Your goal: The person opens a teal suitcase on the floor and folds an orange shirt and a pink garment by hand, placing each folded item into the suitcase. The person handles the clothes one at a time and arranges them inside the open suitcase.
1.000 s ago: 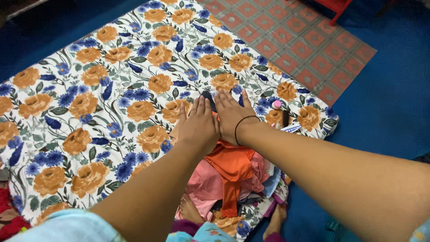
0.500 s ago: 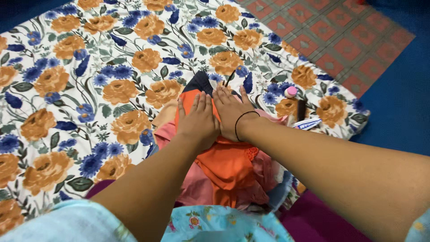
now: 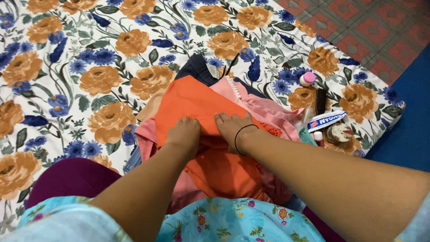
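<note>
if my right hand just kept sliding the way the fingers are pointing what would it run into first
Probably more of the orange garment, on which the right hand lies flat, fingers pointing up and left. Past its top edge comes the dark blue garment, though depth is uncertain.

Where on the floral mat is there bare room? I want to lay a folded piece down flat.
Free: the floral mat left of the orange garment, and the strip beyond the dark garment. Crowded: the right edge, with pink-capped bottle, comb, tube and round tin.
</note>
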